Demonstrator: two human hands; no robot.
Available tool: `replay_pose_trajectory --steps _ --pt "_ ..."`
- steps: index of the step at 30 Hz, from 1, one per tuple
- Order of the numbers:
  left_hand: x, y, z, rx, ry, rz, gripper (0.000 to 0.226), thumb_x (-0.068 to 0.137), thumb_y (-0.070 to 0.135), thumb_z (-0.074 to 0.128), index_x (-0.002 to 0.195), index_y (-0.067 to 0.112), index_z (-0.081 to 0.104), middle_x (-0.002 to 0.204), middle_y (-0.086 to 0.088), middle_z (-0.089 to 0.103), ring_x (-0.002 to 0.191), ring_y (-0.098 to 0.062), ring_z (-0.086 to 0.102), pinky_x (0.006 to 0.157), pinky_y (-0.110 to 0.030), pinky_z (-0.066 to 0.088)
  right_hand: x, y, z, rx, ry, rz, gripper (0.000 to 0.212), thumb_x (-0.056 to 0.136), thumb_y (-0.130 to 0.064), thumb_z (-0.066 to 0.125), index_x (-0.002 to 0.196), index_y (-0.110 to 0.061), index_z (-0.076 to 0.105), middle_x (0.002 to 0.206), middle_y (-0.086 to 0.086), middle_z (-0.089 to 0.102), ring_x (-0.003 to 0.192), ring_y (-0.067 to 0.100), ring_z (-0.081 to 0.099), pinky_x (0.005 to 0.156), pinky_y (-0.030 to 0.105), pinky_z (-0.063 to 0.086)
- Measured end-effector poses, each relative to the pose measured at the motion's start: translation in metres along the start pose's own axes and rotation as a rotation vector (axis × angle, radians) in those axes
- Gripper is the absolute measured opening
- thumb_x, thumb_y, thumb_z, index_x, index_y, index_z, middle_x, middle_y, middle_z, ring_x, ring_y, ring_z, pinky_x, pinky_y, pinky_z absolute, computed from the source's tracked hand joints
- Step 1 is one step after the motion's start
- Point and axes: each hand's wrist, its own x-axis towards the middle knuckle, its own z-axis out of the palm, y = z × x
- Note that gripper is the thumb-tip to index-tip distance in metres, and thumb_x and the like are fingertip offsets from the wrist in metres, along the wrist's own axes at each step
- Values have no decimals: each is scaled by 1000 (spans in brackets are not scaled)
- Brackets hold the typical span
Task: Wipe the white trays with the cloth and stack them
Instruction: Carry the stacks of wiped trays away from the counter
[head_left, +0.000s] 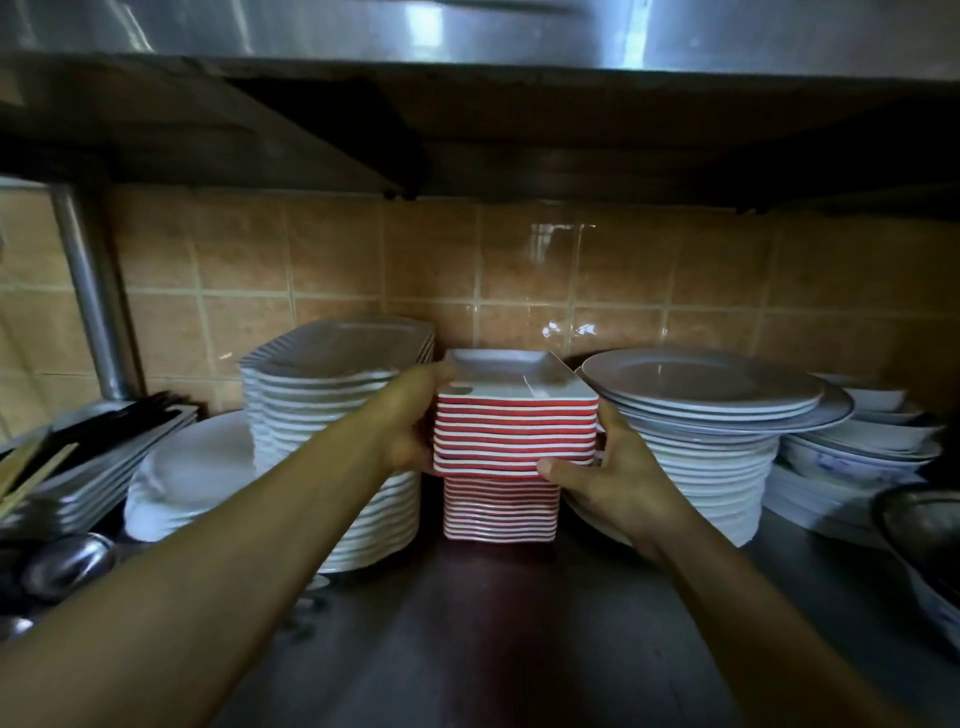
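Observation:
A stack of square trays, white inside with red undersides, stands in the middle of a steel shelf. Its upper batch sits offset toward me on the lower batch. My left hand grips the upper batch's left side, thumb on the top rim. My right hand grips its right side, thumb curled under the front bottom corner. No cloth is visible.
A tall pile of white oval plates stands close on the left, round white plates close on the right, bowls beyond. Flat trays and utensils lie far left. A tiled wall is behind, a low shelf overhead.

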Motion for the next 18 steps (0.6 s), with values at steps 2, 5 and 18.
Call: replay_pose_trajectory --steps 2,5,18 --pt "-10 -19 -5 29 -46 173 26 83 36 63 96 13 66 76 -2 72 70 -16 68 65 -31 55 0 4 -3 -61 -1 -15 66 70 -2 79 125 -26 51 102 -8 70 96 10 67 92 43 53" --pt "-13 -48 -12 293 -72 525 77 60 18 86 126 23 47 110 1 69 98 -13 67 74 -26 56 -1 4 -3 -39 5 -26 67 69 -1 79 125 -24 51 105 -4 69 99 16 67 92 47 52" --pt "33 -54 -16 683 249 760 88 59 27 88 134 21 42 112 12 61 98 -4 59 75 -9 42 23 9 -11 -371 54 -172 47 73 -21 78 102 -44 49 93 -26 63 89 -10 60 79 11 46"
